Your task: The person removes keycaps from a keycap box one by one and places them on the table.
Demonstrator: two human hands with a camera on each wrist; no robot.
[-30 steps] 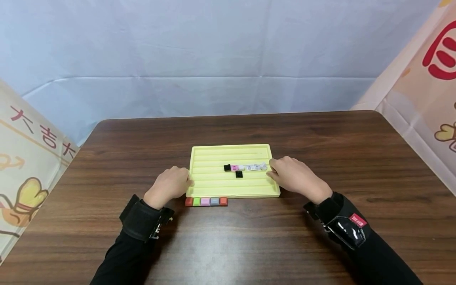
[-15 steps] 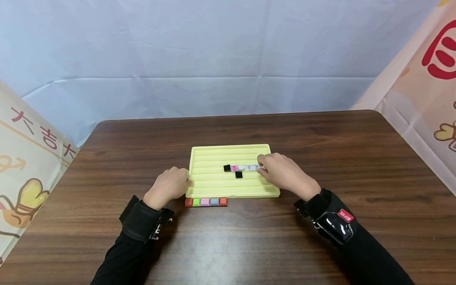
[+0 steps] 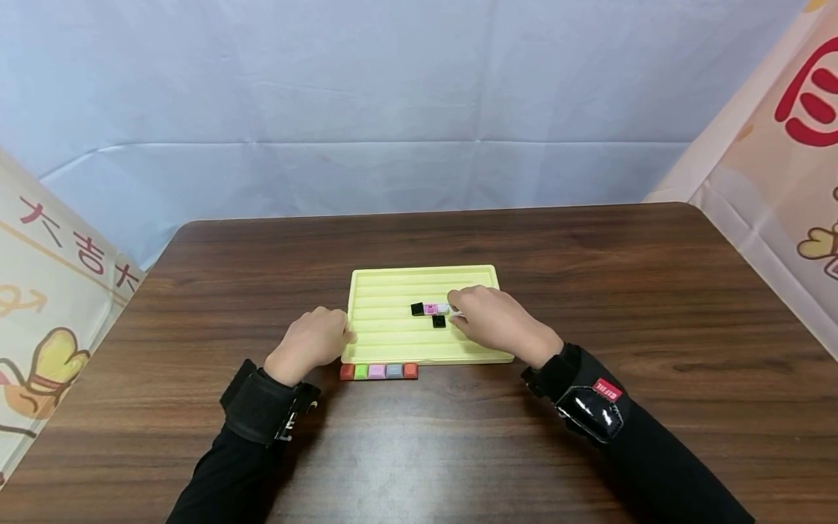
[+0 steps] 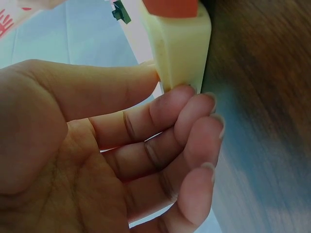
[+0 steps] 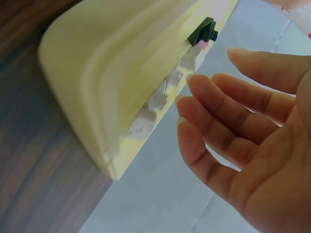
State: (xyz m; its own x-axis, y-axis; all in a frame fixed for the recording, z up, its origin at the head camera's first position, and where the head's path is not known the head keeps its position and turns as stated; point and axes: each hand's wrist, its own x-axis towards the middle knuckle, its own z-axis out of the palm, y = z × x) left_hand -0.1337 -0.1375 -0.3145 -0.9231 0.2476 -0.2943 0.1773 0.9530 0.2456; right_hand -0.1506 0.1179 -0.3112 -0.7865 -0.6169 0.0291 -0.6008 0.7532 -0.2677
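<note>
A pale yellow ridged tray (image 3: 386,342) lies on the table. My left hand (image 3: 310,342) pinches its left edge; in the left wrist view the thumb lies on one side of the tray wall (image 4: 182,53) and the curled fingers on the other. My right hand (image 3: 494,324) hovers over the row of small block-like pieces on the tray, fingers bent and thumb apart in the right wrist view. That row holds a black piece (image 3: 417,309), a pink piece (image 3: 430,309) and whitish pieces (image 5: 142,124), partly hidden in the head view. Another black piece (image 3: 439,321) sits just below.
Along the tray's near edge runs a row of coloured blocks (image 3: 377,371) in red, green, pink and blue. The brown wooden table (image 3: 419,451) extends around the tray. A pale cloth (image 3: 419,109) hangs behind, with printed cloths at both sides.
My right hand has moved left from the tray's right edge, along the row, and now covers the whitish pieces at its right end. My left hand has kept its place on the tray.
</note>
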